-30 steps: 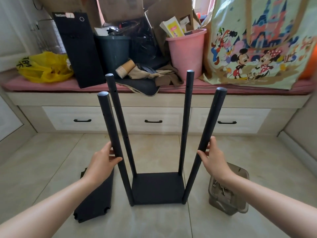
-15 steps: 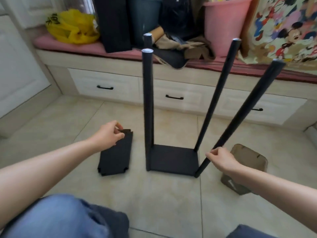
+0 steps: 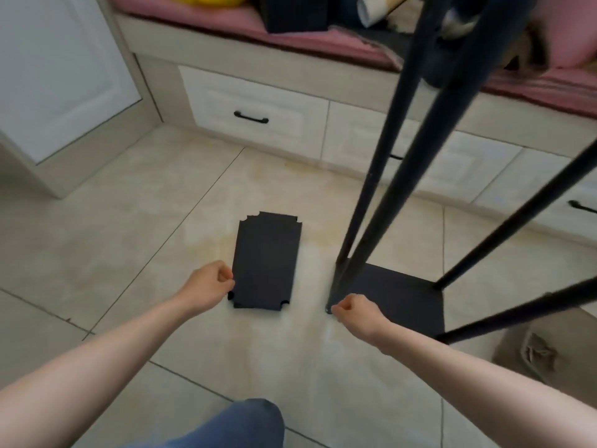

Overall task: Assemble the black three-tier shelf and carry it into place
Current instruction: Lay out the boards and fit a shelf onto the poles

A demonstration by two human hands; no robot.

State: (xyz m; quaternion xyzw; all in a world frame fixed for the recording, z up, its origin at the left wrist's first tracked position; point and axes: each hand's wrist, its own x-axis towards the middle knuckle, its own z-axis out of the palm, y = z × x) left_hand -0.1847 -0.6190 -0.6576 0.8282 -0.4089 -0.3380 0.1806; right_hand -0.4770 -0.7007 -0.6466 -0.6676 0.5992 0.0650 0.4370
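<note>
The shelf frame stands on the tiled floor at the right: a black base panel (image 3: 400, 299) with several black poles (image 3: 391, 163) rising from its corners and leaning out of view. A loose black shelf panel (image 3: 266, 260) with notched corners lies flat on the floor to its left. My left hand (image 3: 210, 282) sits at that panel's left edge near the lower corner, fingers curled, fingertips touching the edge. My right hand (image 3: 352, 310) is a loose fist right beside the foot of the near-left pole, not wrapped round it.
A clear plastic box (image 3: 533, 354) with small parts stands on the floor at the far right. A window seat with white drawers (image 3: 255, 108) and a pink cushion (image 3: 226, 17) runs along the back. My knee in jeans (image 3: 239, 425) is at the bottom.
The view dropped and swung left. My left hand moved down to the loose panel's left edge. My right hand left the near-right pole and came to the near-left pole's foot.
</note>
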